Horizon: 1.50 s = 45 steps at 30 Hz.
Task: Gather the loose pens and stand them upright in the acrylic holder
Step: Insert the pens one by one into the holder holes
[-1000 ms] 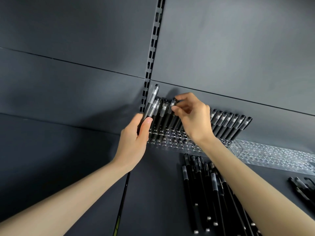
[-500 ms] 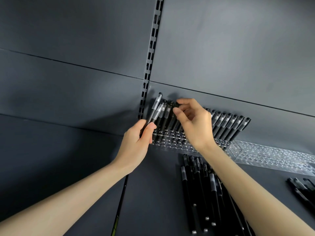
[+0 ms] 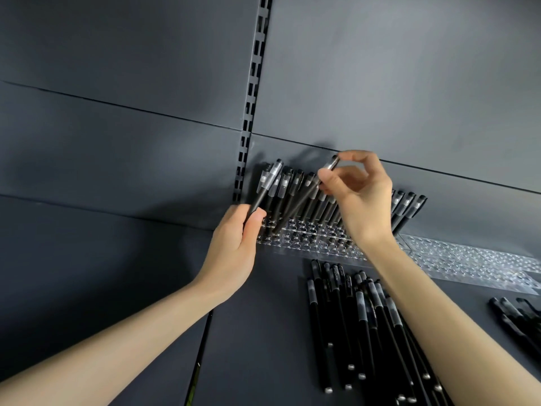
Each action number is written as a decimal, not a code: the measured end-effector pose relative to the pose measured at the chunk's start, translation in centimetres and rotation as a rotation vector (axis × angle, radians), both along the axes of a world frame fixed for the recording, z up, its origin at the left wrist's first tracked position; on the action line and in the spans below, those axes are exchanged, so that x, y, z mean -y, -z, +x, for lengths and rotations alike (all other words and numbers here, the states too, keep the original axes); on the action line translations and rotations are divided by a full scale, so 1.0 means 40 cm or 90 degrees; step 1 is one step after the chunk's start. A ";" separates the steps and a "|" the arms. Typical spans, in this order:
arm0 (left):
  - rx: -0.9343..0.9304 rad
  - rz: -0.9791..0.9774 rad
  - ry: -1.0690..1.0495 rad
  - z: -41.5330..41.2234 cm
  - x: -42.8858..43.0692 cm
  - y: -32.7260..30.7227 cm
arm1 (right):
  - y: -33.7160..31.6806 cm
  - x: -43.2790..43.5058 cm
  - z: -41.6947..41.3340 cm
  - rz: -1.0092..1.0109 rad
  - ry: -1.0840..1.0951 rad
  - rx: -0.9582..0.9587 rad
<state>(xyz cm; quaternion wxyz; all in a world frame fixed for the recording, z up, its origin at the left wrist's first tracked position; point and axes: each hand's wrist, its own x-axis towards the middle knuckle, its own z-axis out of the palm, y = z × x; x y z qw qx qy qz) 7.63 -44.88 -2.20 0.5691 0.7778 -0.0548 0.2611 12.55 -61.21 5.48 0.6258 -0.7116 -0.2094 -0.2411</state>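
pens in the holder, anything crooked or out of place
A tilted pen, pinched near its top by the right hand, crosses the row standing in the acrylic holder, leaning more than its neighbours. The left hand grips the end pen at the row's left, riding higher than the rest. No damage shows.

Honestly, we can't read a single thing here. A couple of the loose pens (image 3: 337, 278), the ones in the pile that runs toward the front edge of the shelf (image 3: 263, 332), have a bit of pale print along the barrel. It's too small and blurry for us to get any letters or a brand out of it. Same deal with the standing pens (image 3: 295, 189) in the acrylic holder (image 3: 307, 238) at the shelf's back edge: if there's any marking on them, we can't tell.
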 end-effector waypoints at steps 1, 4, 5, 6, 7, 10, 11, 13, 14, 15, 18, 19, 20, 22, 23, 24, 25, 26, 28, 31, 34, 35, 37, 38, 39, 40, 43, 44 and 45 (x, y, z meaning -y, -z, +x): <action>0.004 0.002 -0.010 0.000 -0.001 -0.003 | -0.001 0.002 0.008 -0.020 0.039 0.025; 0.009 -0.014 0.009 -0.001 -0.002 -0.007 | 0.002 -0.008 0.026 -0.039 0.106 0.072; 0.009 -0.021 0.022 -0.001 -0.002 -0.007 | 0.002 -0.013 0.031 -0.043 0.118 0.085; 0.008 -0.025 0.029 -0.001 -0.002 -0.006 | 0.002 -0.018 0.035 -0.055 0.129 0.095; 0.006 -0.028 0.032 0.000 -0.001 -0.005 | 0.003 -0.023 0.039 -0.070 0.136 0.103; 0.000 -0.032 0.022 0.003 -0.004 -0.007 | 0.014 -0.036 0.046 -0.122 0.142 0.118; -0.002 -0.033 0.015 0.005 -0.007 -0.007 | 0.019 -0.038 0.049 -0.140 0.141 0.119; -0.009 -0.041 0.002 0.010 -0.012 -0.007 | 0.030 -0.042 0.053 -0.171 0.129 0.112; -0.013 -0.051 0.001 0.012 -0.014 -0.008 | 0.036 -0.043 0.056 -0.189 0.122 0.103; -0.018 -0.061 0.003 0.014 -0.015 -0.007 | 0.043 -0.043 0.060 -0.210 0.115 0.093; -0.025 -0.071 0.007 0.016 -0.013 -0.007 | 0.061 -0.042 0.066 -0.275 0.113 0.076; -0.024 -0.065 0.006 0.017 -0.013 -0.006 | 0.064 -0.039 0.067 -0.286 0.114 0.073; -0.022 -0.060 0.005 0.018 -0.013 -0.004 | 0.064 -0.037 0.066 -0.293 0.113 0.072; -0.017 -0.057 0.006 0.018 -0.012 -0.003 | 0.063 -0.034 0.063 -0.304 0.108 0.075; -0.016 -0.062 0.012 0.016 -0.011 -0.004 | 0.063 -0.033 0.061 -0.311 0.108 0.080; -0.016 -0.065 0.021 0.013 -0.010 -0.005 | 0.062 -0.032 0.057 -0.314 0.113 0.086; -0.018 -0.066 0.035 0.010 -0.008 -0.007 | 0.062 -0.030 0.052 -0.306 0.120 0.091; -0.021 -0.064 0.055 0.006 -0.006 -0.008 | 0.060 -0.029 0.042 -0.283 0.122 0.089; -0.033 -0.055 0.112 -0.003 -0.001 -0.009 | 0.055 -0.029 0.017 -0.202 0.074 0.051; -0.064 -0.024 0.180 -0.008 0.012 0.000 | 0.050 -0.032 -0.014 -0.113 -0.080 -0.029; -0.110 -0.011 0.209 -0.005 0.021 0.008 | 0.055 -0.029 -0.022 -0.083 -0.149 -0.054; -0.119 -0.002 0.215 -0.005 0.022 0.008 | 0.055 -0.026 -0.023 -0.080 -0.150 -0.056; -0.115 0.039 0.203 -0.005 0.021 0.010 | 0.050 -0.014 -0.025 -0.082 -0.137 -0.052; -0.099 0.065 0.175 -0.004 0.019 0.013 | 0.043 -0.008 -0.025 -0.082 -0.126 -0.046; -0.074 0.090 0.134 -0.003 0.017 0.015 | 0.035 0.000 -0.023 -0.079 -0.110 -0.038; -0.042 0.107 0.084 -0.001 0.013 0.016 | 0.026 0.007 -0.020 -0.074 -0.089 -0.027; 0.011 0.129 -0.056 0.017 -0.007 0.021 | 0.000 0.026 -0.011 -0.091 -0.009 0.012; -0.001 0.137 -0.086 0.026 -0.015 0.024 | -0.005 0.030 -0.007 -0.102 0.016 0.024; -0.021 0.146 -0.102 0.036 -0.022 0.029 | -0.008 0.033 -0.002 -0.107 0.037 0.037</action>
